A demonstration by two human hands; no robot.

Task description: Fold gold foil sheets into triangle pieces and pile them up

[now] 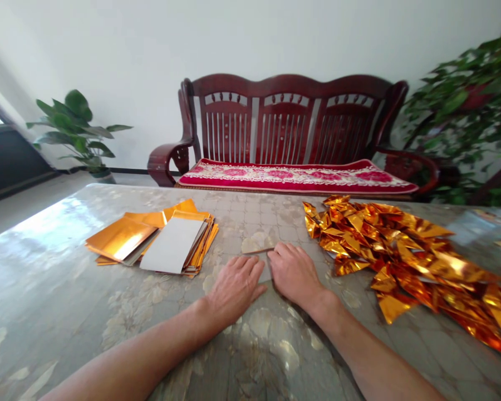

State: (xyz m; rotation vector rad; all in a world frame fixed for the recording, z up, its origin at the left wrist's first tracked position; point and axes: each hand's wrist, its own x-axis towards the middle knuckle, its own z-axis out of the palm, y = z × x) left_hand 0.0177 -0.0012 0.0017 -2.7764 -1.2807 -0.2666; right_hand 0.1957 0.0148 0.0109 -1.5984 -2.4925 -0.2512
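Observation:
My left hand (236, 283) lies with its fingers stretched out over a small sheet of foil paper (266, 272) on the table. Its thumb points right, toward the other hand. My right hand (294, 273) has its fingers curled down at the sheet's right side. Past the fingertips the sheet's far edge stands up as a thin brownish strip (258, 252); most of the sheet is hidden under my hands. To the left sits a stack of gold foil paper (121, 236), with one sheet's grey back (171, 245) facing up. On the right is a heap of folded gold foil pieces (384, 239).
A shiny patterned cover lies over the table (67, 312). Behind it stands a dark red wooden bench (288, 122) with a red floral cushion (292, 177). Potted plants (77, 128) flank the bench, and a clear plastic bag (478, 225) rests at the table's far right.

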